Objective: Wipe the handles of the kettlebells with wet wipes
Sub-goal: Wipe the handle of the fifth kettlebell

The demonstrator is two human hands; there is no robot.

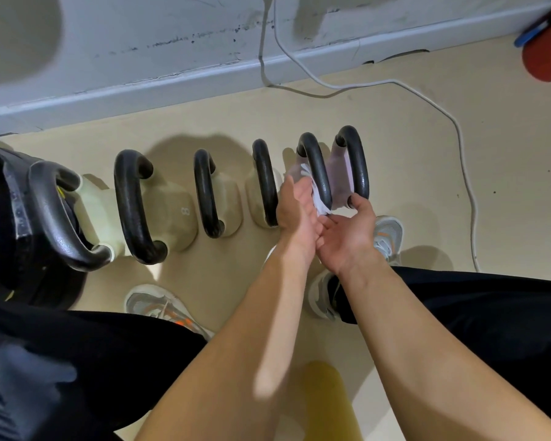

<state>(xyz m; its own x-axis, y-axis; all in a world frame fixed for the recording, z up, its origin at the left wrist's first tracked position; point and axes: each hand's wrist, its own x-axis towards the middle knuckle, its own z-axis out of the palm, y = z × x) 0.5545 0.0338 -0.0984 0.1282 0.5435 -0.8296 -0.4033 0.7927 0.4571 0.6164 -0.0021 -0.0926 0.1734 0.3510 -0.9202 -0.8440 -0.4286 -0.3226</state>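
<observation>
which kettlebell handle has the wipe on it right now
The second kettlebell from the right, one of the two with pale purple bodies. The left hand presses the white wet wipe against its black handle; the other handles are bare.

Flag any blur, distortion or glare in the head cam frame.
Head view: wide-angle bend curves the baseboard; the near forearms and the dark shape at lower left are soft; small sheen spots on the kettlebell handles, no blown glare; soft shadows behind them on the floor. Left hand, white wipe and right hand read sharp enough.
</observation>
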